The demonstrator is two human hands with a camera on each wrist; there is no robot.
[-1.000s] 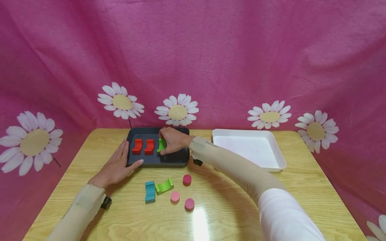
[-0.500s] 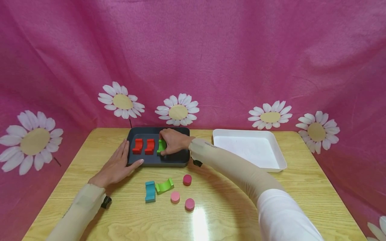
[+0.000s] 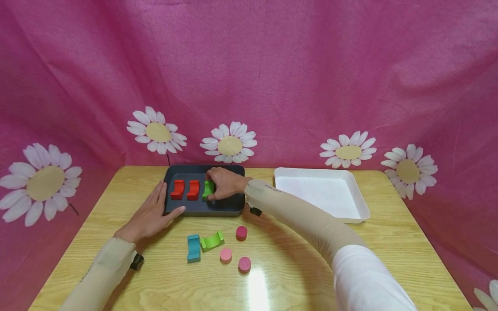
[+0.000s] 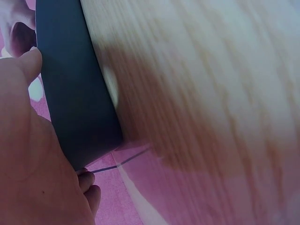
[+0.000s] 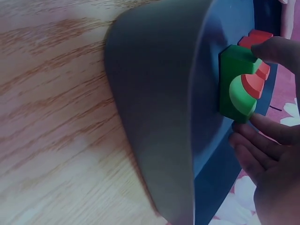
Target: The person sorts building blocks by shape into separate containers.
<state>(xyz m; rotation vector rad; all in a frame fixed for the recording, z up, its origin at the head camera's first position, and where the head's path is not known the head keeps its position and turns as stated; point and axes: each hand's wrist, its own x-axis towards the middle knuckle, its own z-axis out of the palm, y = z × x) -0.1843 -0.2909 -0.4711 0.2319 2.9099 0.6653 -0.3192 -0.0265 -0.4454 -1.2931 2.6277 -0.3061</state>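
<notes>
In the head view, my right hand (image 3: 225,183) reaches into the dark grey tray (image 3: 218,212) and pinches a green arch-shaped block (image 3: 208,190) by its two ends. The right wrist view shows the thumb at one end of the green block (image 5: 239,82) and fingertips at the other. Two red arch blocks, one nearer the left wall (image 3: 177,189) and one beside the green block (image 3: 193,190), stand in a row with it. My left hand (image 3: 149,214) rests against the tray's left end, fingers along the side and thumb at the front rim.
In front of the tray lie a blue arch block (image 3: 193,249), a lime green arch block (image 3: 212,241) and three round pink pieces, one dark (image 3: 241,233). A white tray (image 3: 315,190) stands at the right. A pink flowered cloth (image 3: 272,86) hangs behind the table.
Almost nothing differs. My right hand stays on the green arch block in the tray, and my left hand stays at the tray's left end.
</notes>
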